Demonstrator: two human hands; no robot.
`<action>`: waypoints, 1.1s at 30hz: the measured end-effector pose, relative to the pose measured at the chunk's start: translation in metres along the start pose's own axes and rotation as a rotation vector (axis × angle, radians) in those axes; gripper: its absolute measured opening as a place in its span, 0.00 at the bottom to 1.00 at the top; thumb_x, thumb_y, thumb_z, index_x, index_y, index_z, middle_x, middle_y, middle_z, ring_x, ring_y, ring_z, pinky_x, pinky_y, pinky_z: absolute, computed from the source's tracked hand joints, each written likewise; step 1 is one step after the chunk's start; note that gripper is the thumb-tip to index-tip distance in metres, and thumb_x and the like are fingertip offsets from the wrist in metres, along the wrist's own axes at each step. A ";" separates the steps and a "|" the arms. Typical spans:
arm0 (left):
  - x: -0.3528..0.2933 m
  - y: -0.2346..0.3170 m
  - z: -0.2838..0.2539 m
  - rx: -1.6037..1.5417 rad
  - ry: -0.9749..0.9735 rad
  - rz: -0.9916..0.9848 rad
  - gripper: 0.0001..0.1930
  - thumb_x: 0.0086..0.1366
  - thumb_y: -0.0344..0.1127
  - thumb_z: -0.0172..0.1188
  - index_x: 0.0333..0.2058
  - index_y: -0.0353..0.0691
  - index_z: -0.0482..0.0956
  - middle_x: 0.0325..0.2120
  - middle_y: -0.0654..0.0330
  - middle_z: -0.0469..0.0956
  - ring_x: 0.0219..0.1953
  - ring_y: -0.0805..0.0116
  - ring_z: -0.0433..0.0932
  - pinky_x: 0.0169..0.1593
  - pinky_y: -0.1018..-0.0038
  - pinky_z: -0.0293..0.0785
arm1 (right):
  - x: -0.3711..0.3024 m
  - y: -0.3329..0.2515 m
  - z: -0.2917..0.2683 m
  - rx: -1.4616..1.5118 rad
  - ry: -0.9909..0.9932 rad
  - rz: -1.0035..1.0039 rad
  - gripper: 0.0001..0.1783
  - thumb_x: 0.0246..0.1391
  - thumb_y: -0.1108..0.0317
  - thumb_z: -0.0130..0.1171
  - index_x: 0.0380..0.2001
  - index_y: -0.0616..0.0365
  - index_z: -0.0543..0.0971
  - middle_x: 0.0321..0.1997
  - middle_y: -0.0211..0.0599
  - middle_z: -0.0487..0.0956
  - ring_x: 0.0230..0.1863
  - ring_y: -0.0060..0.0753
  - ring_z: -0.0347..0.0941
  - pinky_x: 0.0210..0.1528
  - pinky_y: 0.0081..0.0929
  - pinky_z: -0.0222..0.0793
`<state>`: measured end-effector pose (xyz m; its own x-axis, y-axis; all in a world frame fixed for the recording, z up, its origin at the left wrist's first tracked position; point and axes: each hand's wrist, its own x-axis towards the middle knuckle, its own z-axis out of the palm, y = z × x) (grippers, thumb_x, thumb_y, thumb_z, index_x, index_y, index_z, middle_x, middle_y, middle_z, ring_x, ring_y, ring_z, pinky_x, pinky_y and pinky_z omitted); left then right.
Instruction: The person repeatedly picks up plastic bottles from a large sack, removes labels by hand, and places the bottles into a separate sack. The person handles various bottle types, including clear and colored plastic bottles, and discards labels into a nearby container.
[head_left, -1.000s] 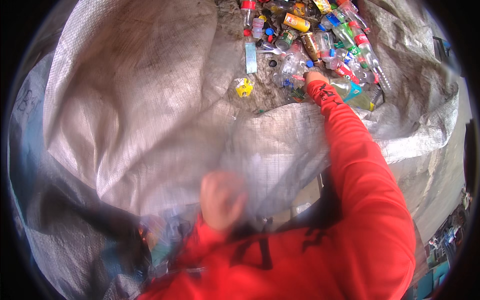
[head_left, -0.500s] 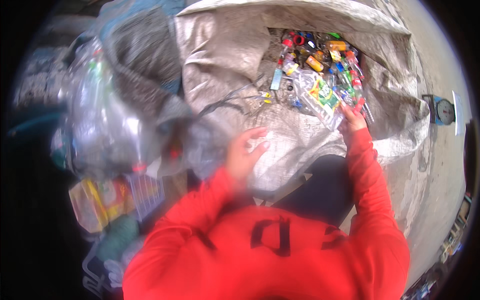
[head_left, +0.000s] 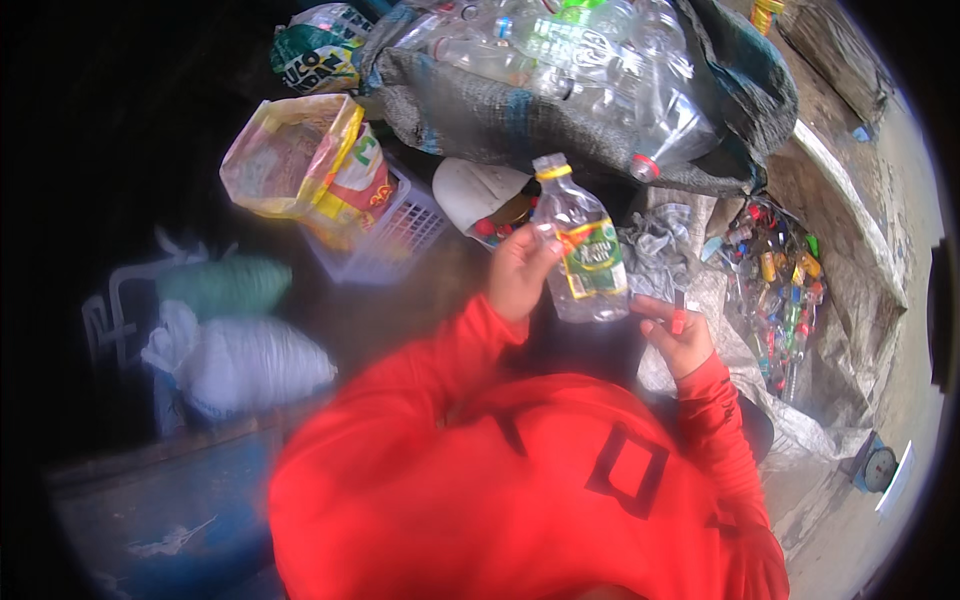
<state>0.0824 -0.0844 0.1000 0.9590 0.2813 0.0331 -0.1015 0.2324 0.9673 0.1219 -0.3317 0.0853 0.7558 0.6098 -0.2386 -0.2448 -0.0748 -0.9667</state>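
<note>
A clear plastic bottle (head_left: pixel 583 222) with a green and yellow label and a yellow ring at its neck stands nearly upright before me, tilted slightly. My left hand (head_left: pixel 522 270) is closed around its left side, thumb against the label. Close to the bottle's base is my right hand (head_left: pixel 682 338), its index finger stretched toward the lower corner; I cannot tell if it touches. A small red object (head_left: pixel 679 320) shows at the right hand's fingers, its kind unclear.
A dark woven sack (head_left: pixel 450 110) full of clear bottles lies ahead. At right, a pale sack (head_left: pixel 850 330) holds small colourful bottles, with a dial scale (head_left: pixel 879 468) beside it. Leftward are a lilac plastic basket (head_left: pixel 405 225), a yellow-edged bag (head_left: pixel 290 160) and a tied white bag (head_left: pixel 250 365).
My view has swung left. The bottle has come from over the pale sack to in front of me, passing from my right hand to my left, which was free before.
</note>
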 end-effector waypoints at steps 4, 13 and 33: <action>0.041 0.088 -0.134 0.231 0.609 0.315 0.08 0.63 0.32 0.52 0.38 0.33 0.74 0.33 0.60 0.78 0.34 0.79 0.74 0.39 0.80 0.68 | 0.047 0.027 0.000 -0.911 0.329 -0.096 0.34 0.39 0.60 0.67 0.53 0.54 0.70 0.56 0.48 0.69 0.51 0.49 0.70 0.49 0.37 0.69; 0.072 0.163 -0.251 1.118 1.053 0.601 0.33 0.55 0.43 0.62 0.56 0.35 0.62 0.54 0.48 0.64 0.55 0.58 0.65 0.56 0.68 0.61 | 0.073 0.100 -0.021 -1.030 0.681 -0.311 0.24 0.43 0.67 0.58 0.48 0.57 0.73 0.48 0.51 0.73 0.45 0.49 0.73 0.42 0.38 0.72; 0.043 -0.112 0.067 1.303 -0.435 0.186 0.17 0.45 0.32 0.65 0.38 0.42 0.76 0.40 0.52 0.68 0.45 0.53 0.68 0.49 0.64 0.65 | 0.027 0.140 -0.171 -0.016 0.141 -0.123 0.32 0.38 0.51 0.68 0.48 0.55 0.75 0.40 0.36 0.80 0.46 0.32 0.73 0.52 0.25 0.64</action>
<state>0.1528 -0.1603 0.0098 0.9877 -0.1540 0.0276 -0.1490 -0.8719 0.4665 0.2117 -0.4607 -0.0721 0.8572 0.4988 -0.1280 -0.1364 -0.0197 -0.9905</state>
